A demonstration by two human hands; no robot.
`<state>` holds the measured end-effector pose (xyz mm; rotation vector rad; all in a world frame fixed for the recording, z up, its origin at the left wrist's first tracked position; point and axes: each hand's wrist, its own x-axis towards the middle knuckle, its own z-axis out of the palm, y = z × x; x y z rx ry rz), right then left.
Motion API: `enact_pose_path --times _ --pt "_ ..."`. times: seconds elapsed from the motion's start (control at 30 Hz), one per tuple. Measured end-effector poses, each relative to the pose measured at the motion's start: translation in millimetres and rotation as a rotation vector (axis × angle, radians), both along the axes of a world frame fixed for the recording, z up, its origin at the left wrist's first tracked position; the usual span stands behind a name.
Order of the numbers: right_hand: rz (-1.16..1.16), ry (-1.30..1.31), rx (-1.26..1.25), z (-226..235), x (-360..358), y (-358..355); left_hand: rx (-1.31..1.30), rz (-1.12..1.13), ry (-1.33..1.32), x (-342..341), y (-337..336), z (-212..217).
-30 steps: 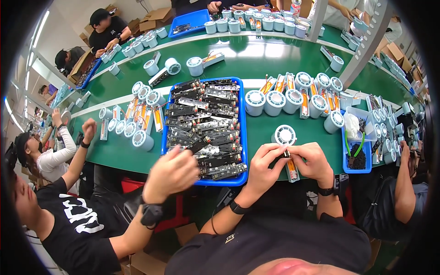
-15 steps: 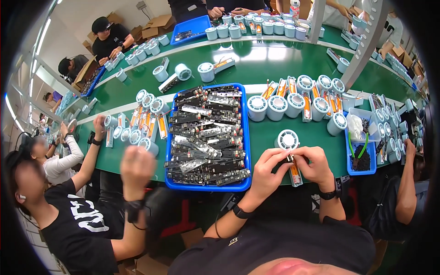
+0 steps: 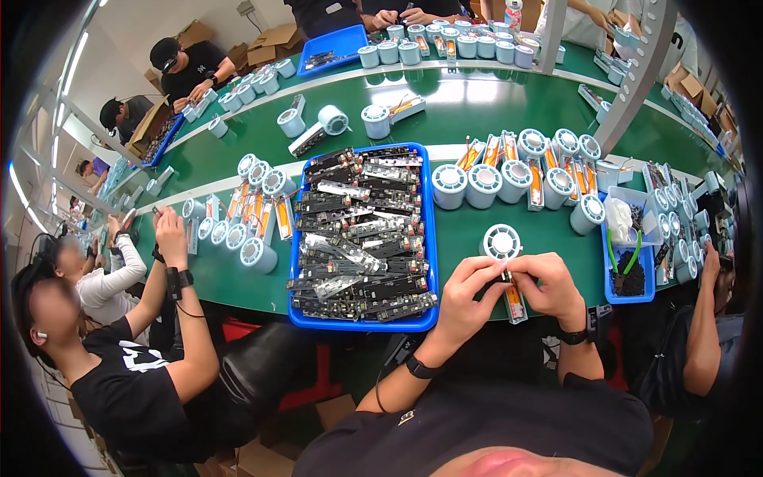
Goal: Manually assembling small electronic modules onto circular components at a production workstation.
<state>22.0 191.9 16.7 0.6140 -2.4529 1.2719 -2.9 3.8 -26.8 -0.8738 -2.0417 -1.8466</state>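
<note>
Near the table's front edge lies a small fan [image 3: 501,241] with a round, pale blue head, and an open handle [image 3: 515,308] that shows an orange strip. My left hand [image 3: 467,292] pinches the handle just below the head, thumb and forefinger together. From the other side, my right hand [image 3: 550,288] closes its fingertips on the same spot. A small dark part shows between the fingertips; its kind is hidden. To the left is a blue tray [image 3: 431,238] heaped with black and clear circuard-like strip modules [image 3: 358,230].
More pale blue fans [image 3: 485,184] stand behind my hands. At right, a small blue bin [image 3: 629,300] holds dark bits and a green-handled tool [image 3: 634,258]. A metal post [image 3: 632,79] rises behind. A co-worker's hand [image 3: 170,238] works at left, near other fans [image 3: 257,254].
My hands stay nearly in place on the fan. The co-worker at left has drawn a hand away from the near fans toward the other hand. Fans on the middle strip have shifted right.
</note>
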Motion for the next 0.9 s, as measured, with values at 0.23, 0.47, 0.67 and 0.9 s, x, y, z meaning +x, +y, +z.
enact_pose_path --times 0.23,0.47,0.67,0.9 --pt "0.002 -0.029 0.011 4.0 0.3 -0.8 -0.003 -0.02 0.002 -0.3 -1.4 -2.3" --pt "-0.008 -0.008 0.015 1.5 0.4 -1.1 -0.012 0.024 0.013 2.2 1.9 -2.7" --pt "-0.052 0.034 0.005 -0.1 1.0 -2.1 -0.02 0.029 0.021 1.0 3.4 -1.1" --pt "-0.071 -0.044 -0.034 1.5 2.4 1.9 -0.024 -0.045 0.027 -4.3 2.4 1.1"
